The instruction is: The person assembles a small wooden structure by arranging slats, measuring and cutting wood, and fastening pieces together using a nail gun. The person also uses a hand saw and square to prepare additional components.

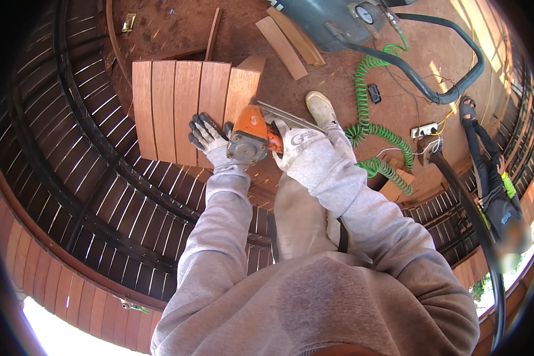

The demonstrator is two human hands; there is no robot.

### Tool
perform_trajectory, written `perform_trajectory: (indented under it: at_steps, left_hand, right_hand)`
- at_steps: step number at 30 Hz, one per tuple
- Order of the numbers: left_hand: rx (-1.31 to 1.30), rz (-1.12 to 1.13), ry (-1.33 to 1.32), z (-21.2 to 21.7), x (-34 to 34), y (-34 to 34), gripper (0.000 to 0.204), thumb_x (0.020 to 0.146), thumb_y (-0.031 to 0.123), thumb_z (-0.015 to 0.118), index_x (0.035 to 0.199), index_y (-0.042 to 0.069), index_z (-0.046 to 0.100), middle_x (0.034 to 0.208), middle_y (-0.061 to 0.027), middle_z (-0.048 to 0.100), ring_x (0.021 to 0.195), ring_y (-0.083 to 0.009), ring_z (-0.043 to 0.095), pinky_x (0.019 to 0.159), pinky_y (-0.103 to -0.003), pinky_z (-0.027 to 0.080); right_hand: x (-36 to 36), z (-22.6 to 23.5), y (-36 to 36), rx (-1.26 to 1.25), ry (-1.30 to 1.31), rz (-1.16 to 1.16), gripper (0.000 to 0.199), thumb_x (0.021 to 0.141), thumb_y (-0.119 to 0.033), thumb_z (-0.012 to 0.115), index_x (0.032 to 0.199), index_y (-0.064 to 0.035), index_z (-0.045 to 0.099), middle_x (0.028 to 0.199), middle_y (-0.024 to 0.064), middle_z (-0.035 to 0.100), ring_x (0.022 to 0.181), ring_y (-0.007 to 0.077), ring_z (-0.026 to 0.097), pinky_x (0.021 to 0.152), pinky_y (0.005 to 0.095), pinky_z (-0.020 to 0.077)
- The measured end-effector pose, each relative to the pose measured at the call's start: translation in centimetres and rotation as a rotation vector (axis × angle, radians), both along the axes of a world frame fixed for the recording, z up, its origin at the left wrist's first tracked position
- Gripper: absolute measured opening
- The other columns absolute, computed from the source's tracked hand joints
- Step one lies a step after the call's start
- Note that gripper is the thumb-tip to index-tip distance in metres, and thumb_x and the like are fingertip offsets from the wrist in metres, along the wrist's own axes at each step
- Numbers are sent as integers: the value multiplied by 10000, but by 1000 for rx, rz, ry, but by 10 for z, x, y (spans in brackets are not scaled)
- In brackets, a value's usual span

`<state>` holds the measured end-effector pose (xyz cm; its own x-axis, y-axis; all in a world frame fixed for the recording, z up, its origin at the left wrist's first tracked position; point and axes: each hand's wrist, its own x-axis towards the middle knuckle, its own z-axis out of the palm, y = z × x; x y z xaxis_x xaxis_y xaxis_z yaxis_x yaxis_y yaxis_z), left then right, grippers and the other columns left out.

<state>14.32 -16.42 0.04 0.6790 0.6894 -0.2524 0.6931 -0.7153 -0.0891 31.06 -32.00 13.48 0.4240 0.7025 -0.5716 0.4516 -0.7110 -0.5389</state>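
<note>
My right hand point(298, 142), in a pale work glove, grips an orange and grey nail gun point(250, 127) by its handle. The tool's orange front points away from me, over the near end of the rightmost slat. My left hand point(206, 133), in a glove with dark fingertips, rests with fingers spread on the near part of a panel of reddish wooden slats point(186, 89). These slats lie side by side, slightly fanned. A lighter slat point(241, 92) sits at the panel's right side, partly hidden behind the nail gun.
A blue-grey compressor tank point(320, 24) with a gauge stands at the far side. Green coiled hose point(362, 80) winds over the floor near a white power strip point(424, 130). Loose boards point(280, 47) lie beyond the panel. Another person point(497, 187) is at the right.
</note>
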Motion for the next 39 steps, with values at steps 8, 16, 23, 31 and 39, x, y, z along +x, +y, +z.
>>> perform_trajectory:
  at_steps: [8, 16, 23, 31, 39]
  left_hand:
    - [-49, 28, -105, -7, -5, 3, 736, 950, 395, 455, 1512, 25, 158, 1582, -181, 139, 1468, -349, 110, 1185, -516, 69]
    - [13, 51, -167, 14, 15, -8, 716, 942, 383, 467, 1503, 20, 208, 1560, -193, 208, 1452, -349, 169, 1178, -516, 91]
    - [-18, 88, -235, 16, 13, -7, 754, 904, 367, 543, 1501, 38, 221, 1560, -176, 218, 1449, -356, 171, 1176, -522, 84]
    - [-72, 167, -252, 31, 7, -4, 847, 871, 451, 580, 1515, 69, 184, 1573, -156, 189, 1456, -338, 142, 1186, -499, 51]
    - [-214, 101, -106, 50, -1, -15, 1126, 716, 701, 638, 1532, 106, 141, 1587, -194, 82, 1471, -365, 27, 1169, -538, -50]
  right_hand:
    - [-5, 14, -22, 37, 84, 69, 467, 837, -319, 583, 1140, 36, 577, 725, 156, 649, 660, 330, 641, 606, 441, 503]
    - [-21, 15, -71, -71, 117, 65, 488, 860, -372, 580, 1206, -30, 544, 704, 156, 645, 629, 348, 631, 590, 470, 492]
    - [-2, -42, -122, -280, 74, 99, 512, 832, -359, 605, 1231, -42, 553, 914, 196, 686, 834, 354, 674, 752, 452, 535]
    - [25, -66, -186, -554, 49, 48, 613, 778, -311, 692, 1316, -115, 473, 1097, 233, 651, 1041, 408, 612, 903, 466, 499]
    - [10, -84, -256, -738, -9, 81, 683, 779, -342, 703, 1359, -97, 438, 1186, 219, 623, 1115, 376, 591, 948, 443, 482]
